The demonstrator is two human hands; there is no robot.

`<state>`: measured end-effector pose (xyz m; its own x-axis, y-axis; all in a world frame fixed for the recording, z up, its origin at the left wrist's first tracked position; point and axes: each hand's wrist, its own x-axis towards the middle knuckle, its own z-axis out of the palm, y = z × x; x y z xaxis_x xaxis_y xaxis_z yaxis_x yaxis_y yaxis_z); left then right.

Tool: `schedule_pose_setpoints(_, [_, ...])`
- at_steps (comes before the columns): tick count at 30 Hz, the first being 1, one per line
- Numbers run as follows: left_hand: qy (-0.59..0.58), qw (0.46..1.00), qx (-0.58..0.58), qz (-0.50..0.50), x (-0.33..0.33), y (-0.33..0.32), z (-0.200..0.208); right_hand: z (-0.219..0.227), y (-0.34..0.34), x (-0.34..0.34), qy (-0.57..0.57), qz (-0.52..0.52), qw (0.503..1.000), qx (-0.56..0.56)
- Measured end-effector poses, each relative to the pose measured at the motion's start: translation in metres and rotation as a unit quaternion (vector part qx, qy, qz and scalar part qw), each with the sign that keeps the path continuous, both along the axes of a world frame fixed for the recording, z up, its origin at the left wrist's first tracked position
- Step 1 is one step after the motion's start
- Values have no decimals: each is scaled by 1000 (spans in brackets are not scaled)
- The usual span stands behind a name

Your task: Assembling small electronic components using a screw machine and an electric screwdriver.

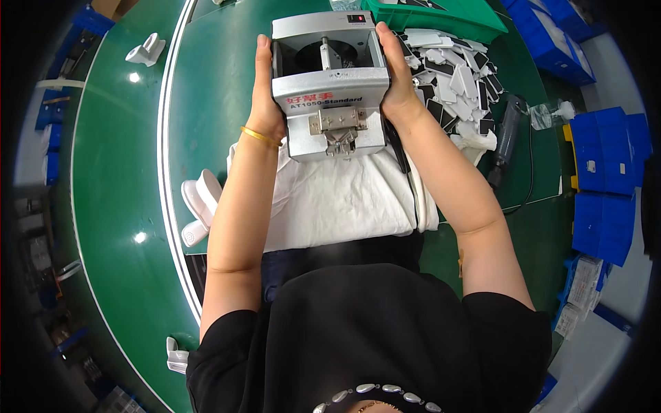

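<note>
A silver-grey screw feeder [335, 86] is gripped between my two hands above the far edge of a white cloth [330, 206]. My left hand [265, 96] presses flat along its left side, thumb up. Against the right side lies my right hand [398, 79], thumb near the top corner. A small red light shows at the feeder's far right corner, and a metal rail mechanism faces me. Its underside is hidden, so I cannot tell whether it rests on the table.
Right of the feeder lies a heap of white and black flat parts [454, 76], below a green bin [441, 26]. A dark electric screwdriver [508, 134] with a cable lies farther right. White moulded pieces [201, 199] sit by my left forearm. Blue bins [606, 151] line the right.
</note>
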<state>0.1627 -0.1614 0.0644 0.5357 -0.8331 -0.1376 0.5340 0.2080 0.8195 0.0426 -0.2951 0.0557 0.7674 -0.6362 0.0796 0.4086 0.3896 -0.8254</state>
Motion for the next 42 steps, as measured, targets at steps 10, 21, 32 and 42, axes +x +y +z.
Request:
schedule_pose_setpoints(10, [-46,999,11,17,3,-15,-23,-6,-20,-23,69,-68,991,-89])
schedule_pose_setpoints(21, [-229,964,46,126,-47,90,-25,-33,91,-110,245,-99,746,-611])
schedule_pose_setpoints(32, [-261,952,100,124,-62,130,-50,-34,110,-90,429,-49,612,-662])
schedule_pose_setpoints(42, [-614,773,145,74,-69,201,3,-19,100,-102,496,-12,620,-609])
